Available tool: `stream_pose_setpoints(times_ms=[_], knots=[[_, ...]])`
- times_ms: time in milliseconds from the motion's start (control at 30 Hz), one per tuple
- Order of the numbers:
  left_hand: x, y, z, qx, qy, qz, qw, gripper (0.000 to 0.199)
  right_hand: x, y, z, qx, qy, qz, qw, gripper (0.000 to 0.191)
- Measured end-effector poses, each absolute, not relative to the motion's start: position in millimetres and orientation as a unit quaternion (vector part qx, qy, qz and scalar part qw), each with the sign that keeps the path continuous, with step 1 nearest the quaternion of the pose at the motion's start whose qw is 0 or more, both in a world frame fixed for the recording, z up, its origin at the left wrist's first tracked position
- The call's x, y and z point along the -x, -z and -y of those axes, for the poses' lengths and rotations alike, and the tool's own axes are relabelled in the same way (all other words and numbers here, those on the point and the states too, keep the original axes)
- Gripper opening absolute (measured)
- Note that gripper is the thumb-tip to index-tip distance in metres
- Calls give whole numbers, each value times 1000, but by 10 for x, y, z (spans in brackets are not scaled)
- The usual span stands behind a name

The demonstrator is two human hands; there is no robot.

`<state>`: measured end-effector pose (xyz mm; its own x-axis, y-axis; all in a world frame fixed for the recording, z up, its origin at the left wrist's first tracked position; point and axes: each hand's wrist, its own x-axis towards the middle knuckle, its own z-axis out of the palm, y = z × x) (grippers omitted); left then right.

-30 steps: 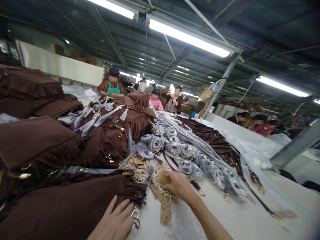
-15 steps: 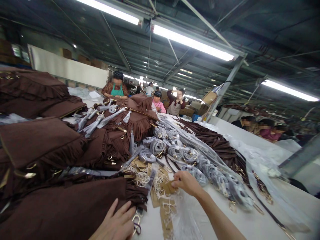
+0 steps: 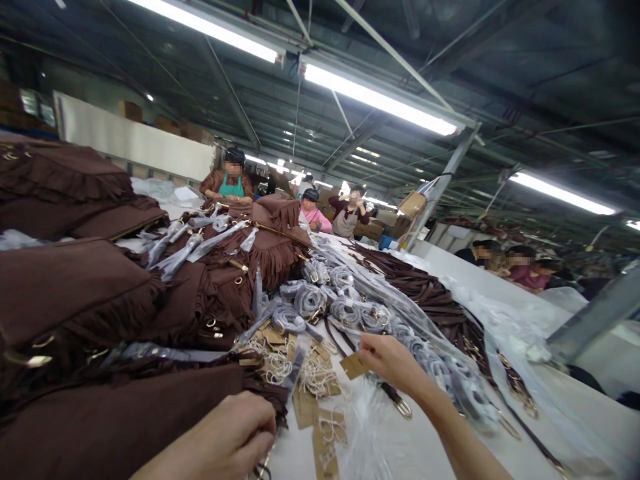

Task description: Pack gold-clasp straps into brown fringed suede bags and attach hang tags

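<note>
My right hand (image 3: 387, 360) pinches a small tan card tag (image 3: 354, 366) above the white table. Left of it lie more tan tags with white strings (image 3: 320, 377) and a clear plastic bag (image 3: 367, 427). A dark strap with a metal buckle (image 3: 397, 400) shows under my right wrist. My left hand (image 3: 245, 427) is curled at the fringed edge of a brown bag (image 3: 125, 413), its fingers closed around something I cannot make out; a dark loop and some metal show just below it.
Brown fringed bags (image 3: 75, 280) are heaped at the left. Plastic-wrapped coiled straps (image 3: 310, 300) and brown straps (image 3: 425, 287) stretch across the table (image 3: 575, 400). Several people are beyond, one in a green apron (image 3: 231, 187). A metal post (image 3: 445, 180) leans at the right.
My right hand has lifted a tan tag off the pile and moved slightly right. My left hand has gone from spread fingers on the brown bag to a curled grip. The view has shifted slightly.
</note>
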<state>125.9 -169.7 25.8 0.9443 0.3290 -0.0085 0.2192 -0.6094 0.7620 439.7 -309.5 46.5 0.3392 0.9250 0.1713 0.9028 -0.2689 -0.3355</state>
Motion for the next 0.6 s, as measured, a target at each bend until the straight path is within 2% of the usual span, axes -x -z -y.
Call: stream_pose_setpoints(times_ms=[133,233,333,433,500,600], knots=[[-1552,-361,1697,-895,-45,-136,423,22,-4290,-665,3082,789,-32,588,176,14],[-1786,-333,1673,-878,-106,-135,446,24,-4260,-781,3033,783,-46,589,194,13],[-2010,-293,1657,-842,-181,-132,491,47,-4247,-872,3018,771,-66,585,242,19],[-2245,-293,1665,-790,-175,-98,580,73,-4228,-951,3013,762,-77,575,289,23],[-2397,-296,1675,-756,-135,-57,638,67,-4215,-1004,2998,758,-79,569,310,23],[-2556,-225,1661,-739,-106,-32,664,31,-4203,-1074,2964,759,-74,556,331,22]])
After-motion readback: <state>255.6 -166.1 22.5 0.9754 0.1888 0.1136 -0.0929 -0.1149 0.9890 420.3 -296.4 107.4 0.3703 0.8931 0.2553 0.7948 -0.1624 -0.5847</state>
